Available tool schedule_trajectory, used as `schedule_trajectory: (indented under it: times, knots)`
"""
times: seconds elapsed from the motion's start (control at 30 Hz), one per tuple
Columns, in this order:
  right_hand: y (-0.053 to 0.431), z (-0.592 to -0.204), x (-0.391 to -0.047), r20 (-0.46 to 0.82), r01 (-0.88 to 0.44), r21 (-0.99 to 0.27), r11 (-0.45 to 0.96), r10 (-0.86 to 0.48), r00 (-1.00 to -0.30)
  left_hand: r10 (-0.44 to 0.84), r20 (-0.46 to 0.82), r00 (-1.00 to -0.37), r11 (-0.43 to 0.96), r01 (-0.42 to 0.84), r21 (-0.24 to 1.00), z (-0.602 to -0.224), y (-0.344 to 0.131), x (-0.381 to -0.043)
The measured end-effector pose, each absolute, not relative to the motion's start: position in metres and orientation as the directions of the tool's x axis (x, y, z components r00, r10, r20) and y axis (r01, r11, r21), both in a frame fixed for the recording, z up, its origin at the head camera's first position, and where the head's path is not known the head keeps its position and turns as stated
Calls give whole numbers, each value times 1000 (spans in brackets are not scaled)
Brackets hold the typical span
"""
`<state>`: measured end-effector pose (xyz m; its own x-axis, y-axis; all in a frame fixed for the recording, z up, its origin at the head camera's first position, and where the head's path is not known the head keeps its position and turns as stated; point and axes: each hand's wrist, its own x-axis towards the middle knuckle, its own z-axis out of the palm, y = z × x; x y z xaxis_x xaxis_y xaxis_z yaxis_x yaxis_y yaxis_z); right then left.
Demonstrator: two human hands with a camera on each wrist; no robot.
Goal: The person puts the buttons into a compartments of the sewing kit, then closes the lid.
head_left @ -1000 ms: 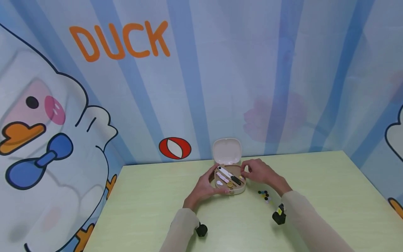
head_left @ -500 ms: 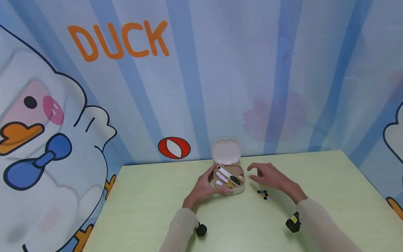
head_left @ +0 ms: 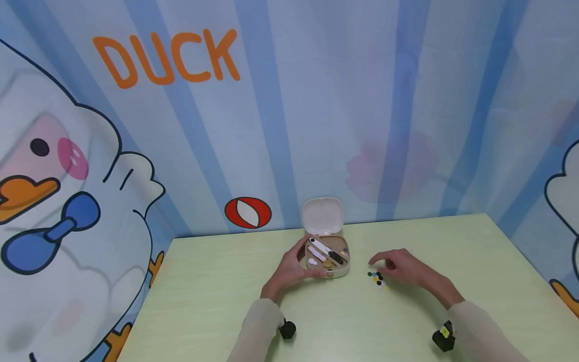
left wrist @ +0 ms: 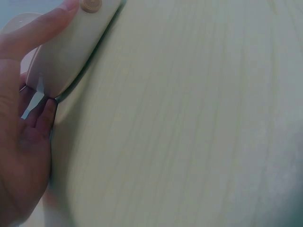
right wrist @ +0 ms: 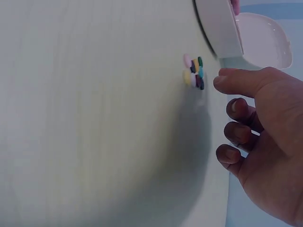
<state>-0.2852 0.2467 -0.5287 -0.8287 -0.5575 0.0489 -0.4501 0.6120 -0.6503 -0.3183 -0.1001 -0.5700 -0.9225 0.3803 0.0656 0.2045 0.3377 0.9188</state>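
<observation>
I see the two hands well apart over the pale table [head_left: 203, 296]. The left hand [head_left: 289, 269] is clamped on the box [head_left: 341, 273], its thumb along the front wall beside the round catch [left wrist: 91, 4] and its other fingers around the side. The box sits near the table's back edge, its white lid [head_left: 323, 217] standing up behind. Inside I make out a white-and-black tool [head_left: 324, 249], a pink stick [head_left: 316, 253], a round gold piece [head_left: 327, 263] and a white piece [head_left: 312, 261].

The right hand [head_left: 404, 267] hovers to the right of the box, grasping nothing that I can see, its fingers loosely bent. Small coloured discs [right wrist: 193, 75] lie bunched on the table, near its fingertips but apart from them in my right wrist view.
</observation>
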Motion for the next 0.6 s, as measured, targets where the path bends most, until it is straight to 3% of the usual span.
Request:
schedule_trajectory:
  times: [0.6]
  knots:
    - [262, -547, -273, 122, -470, -693, 547, -554, -824, 377, 73, -923, 323, 204, 924, -571, -100, -318]
